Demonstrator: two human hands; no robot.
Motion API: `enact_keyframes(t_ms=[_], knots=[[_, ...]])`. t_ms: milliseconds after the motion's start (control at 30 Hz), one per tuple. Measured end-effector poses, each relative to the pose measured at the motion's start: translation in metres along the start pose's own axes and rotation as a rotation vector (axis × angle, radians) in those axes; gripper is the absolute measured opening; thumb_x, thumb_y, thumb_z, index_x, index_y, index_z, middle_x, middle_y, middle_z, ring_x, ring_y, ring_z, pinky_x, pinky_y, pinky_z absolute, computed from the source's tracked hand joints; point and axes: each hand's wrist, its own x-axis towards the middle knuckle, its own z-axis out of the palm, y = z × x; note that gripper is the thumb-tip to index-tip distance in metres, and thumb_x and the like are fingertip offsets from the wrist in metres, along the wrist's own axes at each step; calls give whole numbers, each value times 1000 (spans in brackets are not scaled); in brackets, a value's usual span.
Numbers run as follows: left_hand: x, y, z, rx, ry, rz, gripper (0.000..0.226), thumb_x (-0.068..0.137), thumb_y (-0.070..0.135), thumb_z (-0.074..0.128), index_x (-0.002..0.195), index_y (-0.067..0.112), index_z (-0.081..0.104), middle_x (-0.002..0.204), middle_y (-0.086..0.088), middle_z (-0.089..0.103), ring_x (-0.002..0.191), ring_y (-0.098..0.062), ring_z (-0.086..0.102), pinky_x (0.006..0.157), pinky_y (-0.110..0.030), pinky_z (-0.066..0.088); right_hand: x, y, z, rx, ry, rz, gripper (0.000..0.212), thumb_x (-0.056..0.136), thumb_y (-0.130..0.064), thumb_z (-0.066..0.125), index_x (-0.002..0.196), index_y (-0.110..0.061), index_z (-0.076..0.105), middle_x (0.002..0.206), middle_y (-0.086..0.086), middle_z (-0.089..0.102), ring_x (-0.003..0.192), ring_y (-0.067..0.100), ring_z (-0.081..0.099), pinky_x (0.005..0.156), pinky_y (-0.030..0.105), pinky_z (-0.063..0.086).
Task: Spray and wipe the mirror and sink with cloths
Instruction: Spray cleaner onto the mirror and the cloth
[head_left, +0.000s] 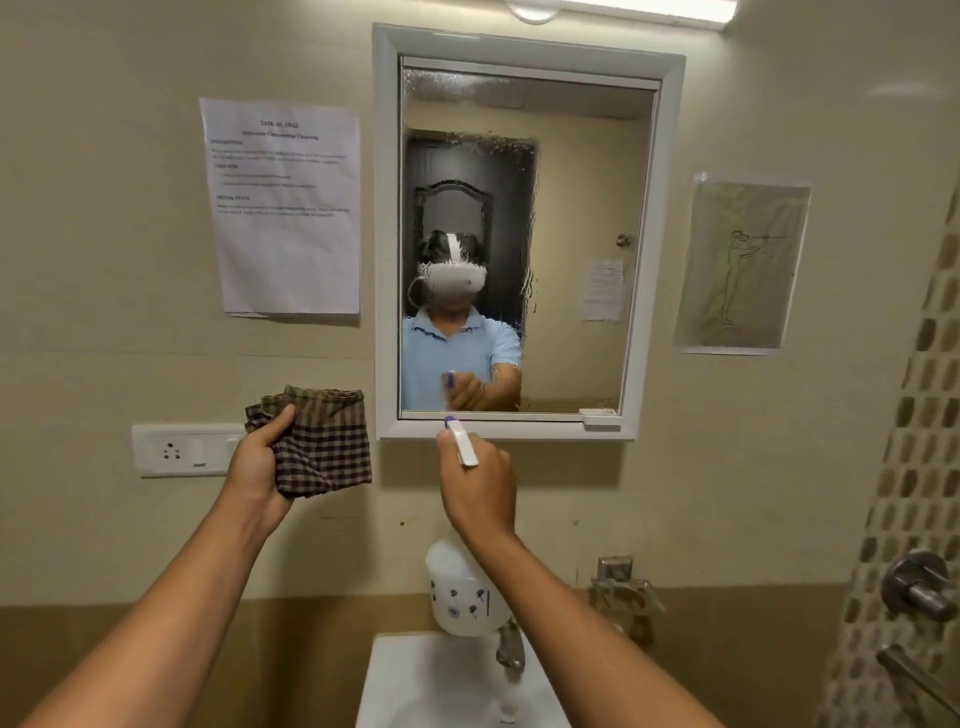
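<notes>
A white-framed mirror (576, 218) hangs on the beige wall, with spray droplets across its upper and middle glass. My right hand (478, 491) grips the neck of a white spray bottle (462, 592), whose purple-tipped nozzle points at the mirror's lower edge. My left hand (257, 467) holds a folded brown checked cloth (324, 441) up against the wall, left of the mirror. The white sink (415, 680) lies below, between my forearms.
A metal tap (510, 652) stands at the sink's back. A wall socket (179, 449) sits by my left hand. A printed sheet (285, 208) and a drawing (740, 265) flank the mirror. A metal soap holder (626, 584) and shower fittings (919, 587) are on the right.
</notes>
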Motion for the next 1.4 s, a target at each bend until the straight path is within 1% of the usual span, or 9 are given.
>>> enact_keyframes(t_ms=[300,400,633,733,867,1033,1133,1233,1400], knots=[[0,-9,-5,-25,-36,-43,49,100,25,44,69,16,81,86,-4,77,78,-20,75,64,-38,62,-4,24,-26,3,89,75,42,98,-40,47,63,-18,53,55,-5,53,52,13,52,46,25,34],[1,-17,1,-32,-46,-75,47,100,25,45,70,15,80,87,-5,77,78,-21,75,62,-38,62,1,32,-54,0,180,109,39,98,-32,51,61,-21,49,53,-6,50,48,5,46,42,14,35],[4,-46,27,-45,-111,-177,45,100,24,45,73,14,80,90,-6,77,80,-21,75,63,-39,62,3,57,-97,-55,315,188,37,98,-36,51,67,-18,56,57,-3,54,52,10,50,42,14,30],[3,-62,44,-75,-151,-227,37,101,24,43,92,10,77,96,-8,76,83,-23,75,64,-39,62,-5,56,-108,-28,347,161,35,98,-32,53,65,-20,52,55,-6,48,49,6,44,43,11,35],[0,-85,62,-104,-237,-270,34,101,25,41,123,10,63,115,-10,71,103,-26,70,83,-44,59,-14,61,-124,-8,392,172,40,97,-32,54,60,-19,50,53,-2,48,48,9,43,42,13,34],[-14,-123,90,-94,-254,-365,31,99,27,45,117,11,65,120,-10,68,106,-28,68,88,-46,54,-29,83,-154,1,463,178,45,91,-38,48,58,-7,48,50,-1,40,48,15,38,46,27,31],[-27,-154,111,-88,-263,-430,30,99,28,46,108,12,70,114,-9,71,98,-26,71,77,-42,59,-41,101,-183,-46,499,199,44,87,-37,46,60,-4,46,51,6,41,49,17,39,48,29,30],[-44,-184,139,-83,-299,-503,35,99,28,45,94,12,76,104,-9,74,90,-26,73,70,-41,60,-55,118,-217,-104,517,245,41,89,-33,48,60,-4,48,56,7,45,52,15,42,50,28,32],[-80,-246,199,-57,-374,-610,32,99,30,46,98,12,72,103,-9,74,89,-26,73,74,-44,59,-83,147,-284,-181,555,303,37,93,-26,52,60,-10,51,61,5,50,57,17,46,53,31,36]])
